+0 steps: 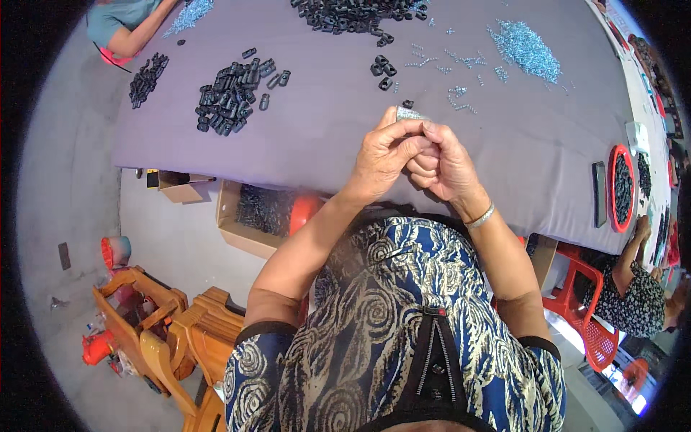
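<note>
My left hand (383, 160) and my right hand (448, 164) meet over the near edge of the table, fingers closed and pressed together. A small silvery-grey piece (410, 114) shows at the fingertips of my left hand; its kind is unclear. Whatever else lies between the fingers is hidden. Just beyond them sits a small black plastic part (407, 104). Farther off are several loose black parts (384, 68) and scattered small metal springs (462, 99). To the left lies a pile of black cord locks (232, 97).
A heap of springs (527, 50) and a large heap of black parts (353, 13) lie farther back. At right are a red basket (620, 189) of black pieces and a dark phone-like slab (599, 194). Below stand a cardboard box (241, 234) and wooden chair (198, 338). Other people sit nearby.
</note>
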A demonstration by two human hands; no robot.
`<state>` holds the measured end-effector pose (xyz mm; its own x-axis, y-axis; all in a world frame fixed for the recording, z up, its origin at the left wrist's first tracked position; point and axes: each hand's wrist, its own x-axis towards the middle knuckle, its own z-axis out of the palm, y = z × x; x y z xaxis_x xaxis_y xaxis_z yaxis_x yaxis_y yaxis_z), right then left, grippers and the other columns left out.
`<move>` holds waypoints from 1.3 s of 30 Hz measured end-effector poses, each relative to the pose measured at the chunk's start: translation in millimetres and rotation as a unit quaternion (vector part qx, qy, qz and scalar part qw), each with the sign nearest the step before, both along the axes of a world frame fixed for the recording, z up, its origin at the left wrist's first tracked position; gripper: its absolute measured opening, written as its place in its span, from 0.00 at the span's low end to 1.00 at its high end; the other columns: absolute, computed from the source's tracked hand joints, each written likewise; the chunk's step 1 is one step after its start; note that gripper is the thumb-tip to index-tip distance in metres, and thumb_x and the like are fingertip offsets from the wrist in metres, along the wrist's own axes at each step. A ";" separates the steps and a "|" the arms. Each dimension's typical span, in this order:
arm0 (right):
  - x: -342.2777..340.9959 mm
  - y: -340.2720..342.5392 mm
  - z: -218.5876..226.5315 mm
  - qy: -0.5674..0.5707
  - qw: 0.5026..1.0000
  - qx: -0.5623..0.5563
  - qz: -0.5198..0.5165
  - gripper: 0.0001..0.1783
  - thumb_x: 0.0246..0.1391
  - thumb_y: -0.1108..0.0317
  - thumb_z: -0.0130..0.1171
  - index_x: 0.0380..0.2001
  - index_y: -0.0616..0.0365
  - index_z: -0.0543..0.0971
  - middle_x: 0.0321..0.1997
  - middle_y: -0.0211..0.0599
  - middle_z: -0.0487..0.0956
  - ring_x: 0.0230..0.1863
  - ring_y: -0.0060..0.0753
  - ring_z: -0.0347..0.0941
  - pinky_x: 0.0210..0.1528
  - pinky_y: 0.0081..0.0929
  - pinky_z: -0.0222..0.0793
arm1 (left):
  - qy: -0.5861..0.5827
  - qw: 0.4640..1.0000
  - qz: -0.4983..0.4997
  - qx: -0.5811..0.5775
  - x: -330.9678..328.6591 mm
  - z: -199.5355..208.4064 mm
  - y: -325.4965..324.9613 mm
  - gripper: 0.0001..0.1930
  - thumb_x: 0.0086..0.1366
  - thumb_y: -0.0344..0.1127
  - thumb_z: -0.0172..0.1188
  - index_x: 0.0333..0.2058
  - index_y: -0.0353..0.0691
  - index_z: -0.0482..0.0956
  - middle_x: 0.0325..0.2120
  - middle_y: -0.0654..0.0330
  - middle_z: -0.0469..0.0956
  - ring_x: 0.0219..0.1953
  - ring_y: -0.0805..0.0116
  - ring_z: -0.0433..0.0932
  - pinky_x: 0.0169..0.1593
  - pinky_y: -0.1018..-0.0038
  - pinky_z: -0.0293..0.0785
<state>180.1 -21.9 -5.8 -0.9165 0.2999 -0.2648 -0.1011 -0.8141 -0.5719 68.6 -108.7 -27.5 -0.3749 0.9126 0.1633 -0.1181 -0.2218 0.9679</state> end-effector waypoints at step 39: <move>41.8 22.7 -1.6 -0.104 0.955 0.202 -0.189 0.28 0.63 0.53 0.45 0.10 0.51 0.58 0.08 0.21 0.52 0.07 0.14 0.42 0.08 0.16 0.37 | 0.287 0.930 0.217 -0.071 -26.0 12.5 -5.5 0.08 0.57 0.26 0.60 0.37 0.34 0.79 0.28 0.62 0.70 0.29 0.74 0.72 0.34 0.79 0.71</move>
<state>221.9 0.8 -7.4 -0.6633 0.7146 -0.2222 -0.1939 -0.4509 -0.8712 42.5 -114.2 -14.9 -0.6011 0.7232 0.3401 0.4976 0.0058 0.8674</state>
